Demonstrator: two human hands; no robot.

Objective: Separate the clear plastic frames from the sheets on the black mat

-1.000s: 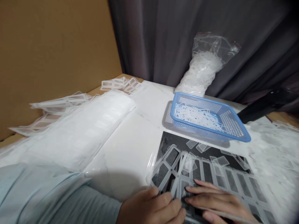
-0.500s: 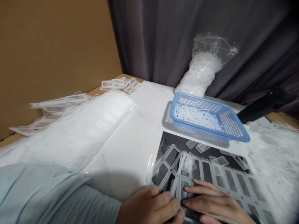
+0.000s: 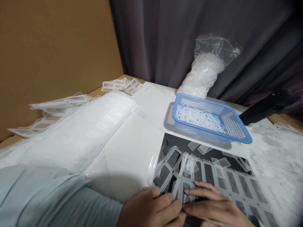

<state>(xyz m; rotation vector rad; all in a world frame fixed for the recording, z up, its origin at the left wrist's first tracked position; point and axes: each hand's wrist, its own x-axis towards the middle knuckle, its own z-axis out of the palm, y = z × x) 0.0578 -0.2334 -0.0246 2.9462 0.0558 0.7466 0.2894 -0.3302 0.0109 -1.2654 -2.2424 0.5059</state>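
Translucent plastic frame sheet point(image 3: 184, 179) lies on a black mat point(image 3: 172, 142), seemingly so the dark shows its pale edges, your left hand point(image 3: 150, 209) and right hand point(image 3: 214, 203) half-curled on it, fingertips close, any grip hidden; blue mesh basket point(image 3: 236, 138) beside holds white plastic offcuts point(image 3: 199, 118), no lettering legible.

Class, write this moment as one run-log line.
left hand | right hand | touching: plastic frame sheet | under it: black mat | beyond: blue basket
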